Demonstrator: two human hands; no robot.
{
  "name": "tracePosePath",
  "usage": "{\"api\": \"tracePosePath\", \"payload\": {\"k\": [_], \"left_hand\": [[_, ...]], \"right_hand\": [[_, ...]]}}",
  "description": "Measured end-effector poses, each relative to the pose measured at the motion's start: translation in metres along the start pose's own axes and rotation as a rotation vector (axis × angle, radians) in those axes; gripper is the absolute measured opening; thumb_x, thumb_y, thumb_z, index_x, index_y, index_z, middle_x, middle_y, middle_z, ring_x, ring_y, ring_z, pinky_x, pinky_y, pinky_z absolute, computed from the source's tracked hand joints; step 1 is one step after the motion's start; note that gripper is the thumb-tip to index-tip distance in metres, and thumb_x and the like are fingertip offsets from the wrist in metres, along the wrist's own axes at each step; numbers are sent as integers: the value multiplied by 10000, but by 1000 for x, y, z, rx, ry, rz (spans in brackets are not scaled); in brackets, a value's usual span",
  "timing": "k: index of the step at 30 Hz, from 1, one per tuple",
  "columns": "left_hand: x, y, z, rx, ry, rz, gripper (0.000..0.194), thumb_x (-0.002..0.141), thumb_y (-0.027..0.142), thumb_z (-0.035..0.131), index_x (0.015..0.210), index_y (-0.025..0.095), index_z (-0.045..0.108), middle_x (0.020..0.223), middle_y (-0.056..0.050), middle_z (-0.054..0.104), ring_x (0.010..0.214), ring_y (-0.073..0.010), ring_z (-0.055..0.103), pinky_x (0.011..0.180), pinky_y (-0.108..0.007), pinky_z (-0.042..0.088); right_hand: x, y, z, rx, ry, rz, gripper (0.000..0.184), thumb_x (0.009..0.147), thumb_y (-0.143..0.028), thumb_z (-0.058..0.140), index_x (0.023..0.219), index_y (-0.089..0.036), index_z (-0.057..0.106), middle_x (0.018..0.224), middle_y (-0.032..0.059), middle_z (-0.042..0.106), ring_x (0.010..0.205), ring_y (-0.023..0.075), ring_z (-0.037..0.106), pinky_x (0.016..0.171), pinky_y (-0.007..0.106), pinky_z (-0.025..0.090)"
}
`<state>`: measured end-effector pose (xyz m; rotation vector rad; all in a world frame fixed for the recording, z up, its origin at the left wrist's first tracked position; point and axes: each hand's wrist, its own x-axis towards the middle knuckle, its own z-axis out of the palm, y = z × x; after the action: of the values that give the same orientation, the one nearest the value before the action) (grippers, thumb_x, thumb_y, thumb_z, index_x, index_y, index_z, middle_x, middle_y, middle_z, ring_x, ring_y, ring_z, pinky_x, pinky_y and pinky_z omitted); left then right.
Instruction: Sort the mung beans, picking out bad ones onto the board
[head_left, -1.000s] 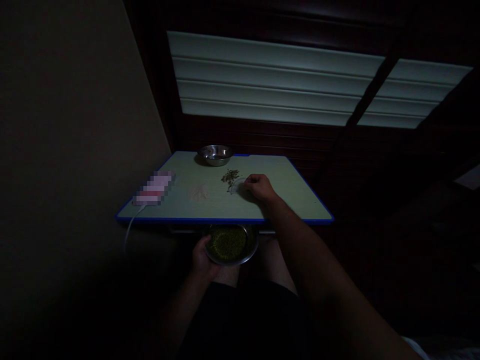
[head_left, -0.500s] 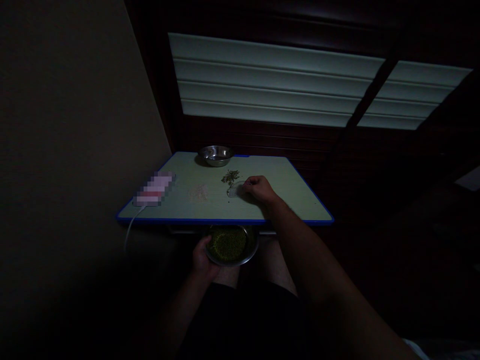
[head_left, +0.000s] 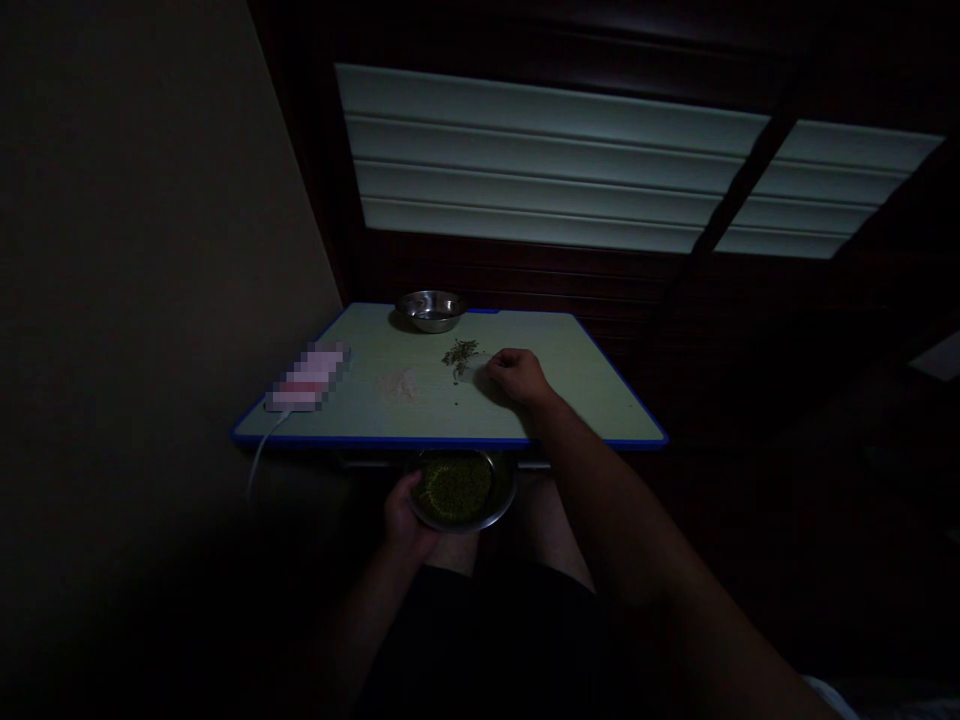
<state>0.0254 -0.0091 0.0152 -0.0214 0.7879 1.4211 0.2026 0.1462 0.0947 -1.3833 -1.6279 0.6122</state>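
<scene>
In dim light, my left hand grips the left rim of a metal bowl held over my lap, just below the table's near edge. Small green beans or seeds fill much of it. Above the tabletop, the fingers of my right hand pinch a thin, clear plastic piece, whose exact kind I cannot make out. Its left end lies close to a small heap of brownish-green bits. A couple of loose dark specks rest on the table nearer to me.
A second metal bowl stands at the back of the pale, blue-edged table. A pinkish powdery patch lies left of the heap. At the left edge is a blurred-out phone-like object with a white cable. Dark shutters rise behind.
My right hand has shifted the clear plastic piece slightly away from me, closer to the heap of bits. My left hand and the bowl have stayed in place.
</scene>
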Motion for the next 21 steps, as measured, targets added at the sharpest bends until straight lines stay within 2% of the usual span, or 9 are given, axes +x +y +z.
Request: {"api": "tracePosePath", "payload": {"k": [4, 9, 17, 21], "left_hand": [[0, 0, 0, -9, -7, -14, 361, 746, 204, 539, 1065, 119, 685, 815, -106, 749, 790, -281, 699, 775, -426, 542], [-1, 0, 1, -9, -6, -16, 380, 751, 201, 536, 1097, 127, 677, 814, -99, 748, 775, -273, 700, 772, -420, 543], [-1, 0, 2, 15, 32, 3, 285, 744, 195, 543, 971, 124, 699, 779, -98, 744, 740, -254, 696, 739, -390, 549], [-3, 0, 3, 15, 14, 6, 292, 750, 198, 531, 975, 117, 698, 796, -102, 746, 770, -258, 699, 752, -396, 546]], "right_hand": [[1, 2, 1, 54, -47, -32, 189, 644, -308, 582, 688, -139, 654, 642, 9, 620, 608, 116, 518, 581, 227, 400], [1, 4, 1, 64, -78, -52, 196, 641, -322, 608, 693, -140, 662, 649, 10, 622, 605, 111, 511, 585, 230, 397], [-3, -2, 1, 178, -152, 51, 219, 602, -348, 652, 667, -139, 637, 590, -10, 573, 533, 89, 456, 530, 227, 372], [-2, -2, 1, 188, -145, 21, 227, 604, -352, 649, 670, -135, 642, 596, -10, 570, 544, 89, 456, 538, 231, 365]]}}
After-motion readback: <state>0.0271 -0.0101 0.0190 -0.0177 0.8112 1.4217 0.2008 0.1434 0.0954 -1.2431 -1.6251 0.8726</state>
